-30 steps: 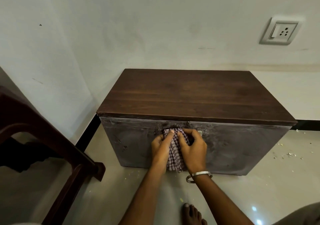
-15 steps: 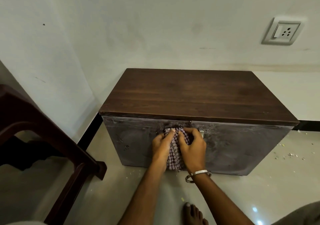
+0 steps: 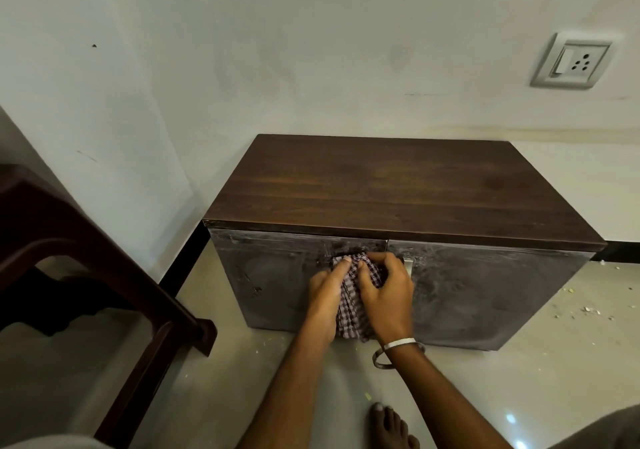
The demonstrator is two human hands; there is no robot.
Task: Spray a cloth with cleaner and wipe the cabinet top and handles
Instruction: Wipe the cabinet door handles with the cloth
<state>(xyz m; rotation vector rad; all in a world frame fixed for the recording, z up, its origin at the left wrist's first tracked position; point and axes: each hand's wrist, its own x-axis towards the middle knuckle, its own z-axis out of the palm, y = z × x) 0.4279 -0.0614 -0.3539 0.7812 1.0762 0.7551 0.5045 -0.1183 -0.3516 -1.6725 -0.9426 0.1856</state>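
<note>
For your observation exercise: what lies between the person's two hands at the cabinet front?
In the head view, the checked cloth lies between the left hand and right hand.

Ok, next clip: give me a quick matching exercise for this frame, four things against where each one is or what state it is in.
Things:
1. checked cloth
2. wall socket
3. metal bangle
4. dark wooden chair

Place or state:
A. on the wall, above and right of the cabinet
B. on the floor, left of the cabinet
C. held by both hands against the cabinet front, at the left door's handle
D. around the right wrist

Pairs: 1-C, 2-A, 3-D, 4-B

The left hand and right hand both grip the cloth at the cabinet doors' meeting edge.
</note>
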